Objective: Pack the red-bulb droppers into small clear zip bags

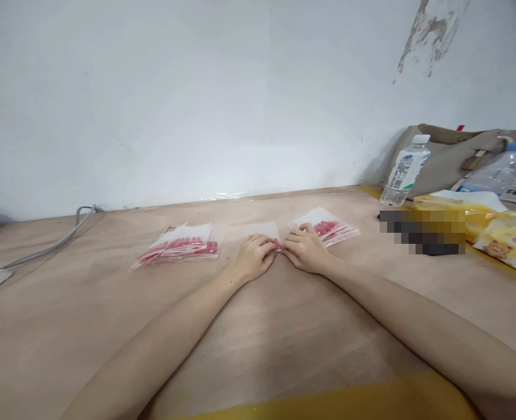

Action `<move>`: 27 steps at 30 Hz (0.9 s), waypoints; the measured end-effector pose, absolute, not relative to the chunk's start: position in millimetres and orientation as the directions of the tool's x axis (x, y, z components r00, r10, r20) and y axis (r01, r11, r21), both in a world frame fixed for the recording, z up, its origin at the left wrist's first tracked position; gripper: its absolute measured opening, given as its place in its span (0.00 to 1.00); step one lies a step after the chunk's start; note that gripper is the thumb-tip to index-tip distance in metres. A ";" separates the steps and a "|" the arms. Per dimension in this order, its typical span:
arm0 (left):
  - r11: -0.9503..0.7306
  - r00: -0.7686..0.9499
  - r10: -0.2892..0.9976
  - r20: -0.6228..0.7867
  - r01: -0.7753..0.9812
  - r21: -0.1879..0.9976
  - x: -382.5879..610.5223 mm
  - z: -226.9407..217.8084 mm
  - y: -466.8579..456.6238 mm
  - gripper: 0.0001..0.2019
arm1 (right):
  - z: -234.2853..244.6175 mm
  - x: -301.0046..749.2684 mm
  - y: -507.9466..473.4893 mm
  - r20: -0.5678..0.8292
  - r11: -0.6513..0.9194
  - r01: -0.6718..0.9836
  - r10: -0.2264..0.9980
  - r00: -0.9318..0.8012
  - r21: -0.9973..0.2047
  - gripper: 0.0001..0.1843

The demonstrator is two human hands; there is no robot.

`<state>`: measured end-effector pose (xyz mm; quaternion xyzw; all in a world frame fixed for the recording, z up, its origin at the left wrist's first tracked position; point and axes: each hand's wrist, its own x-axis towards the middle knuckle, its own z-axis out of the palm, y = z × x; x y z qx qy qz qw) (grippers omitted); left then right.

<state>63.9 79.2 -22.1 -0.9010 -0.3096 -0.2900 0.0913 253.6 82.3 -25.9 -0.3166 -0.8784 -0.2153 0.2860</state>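
Between my two hands lies a clear plastic bag [262, 229] with small red pieces at its near edge. My left hand [255, 255] has its fingers closed on the bag's left part. My right hand [302, 248] pinches the near right edge, its fingers bent. To the left rests a pile of clear bags [183, 244] holding red pieces in rows. Just behind and right of my right hand is another small pile of bags [328, 226] with red pieces. The fingertips partly hide the red pieces in the middle bag.
A clear bottle [404, 170] stands at the right before a grey-brown bag [446, 153]. Near it lie a yellow tissue pack [509, 240], a blue-capped bottle [498, 169] and a dark, pixelated object [424, 233]. A grey cable [60, 241] runs across the left. A white wall [197, 105] closes the back.
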 end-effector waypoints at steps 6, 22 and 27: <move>-0.804 0.684 0.450 0.575 0.590 -0.073 71.9 -23.5 86.8 0.08 | -26.7 254.0 80.3 0.644 0.690 0.707 0.472 -0.602 0.155 0.12; -0.797 0.732 0.403 0.549 0.576 -0.184 59.7 -18.3 83.3 0.11 | -23.8 254.4 77.5 0.641 0.699 0.690 0.446 -0.624 0.185 0.11; -0.778 0.726 0.413 0.551 0.595 -0.200 36.9 -13.3 74.2 0.11 | -24.7 255.3 78.3 0.644 0.702 0.691 0.449 -0.619 0.174 0.11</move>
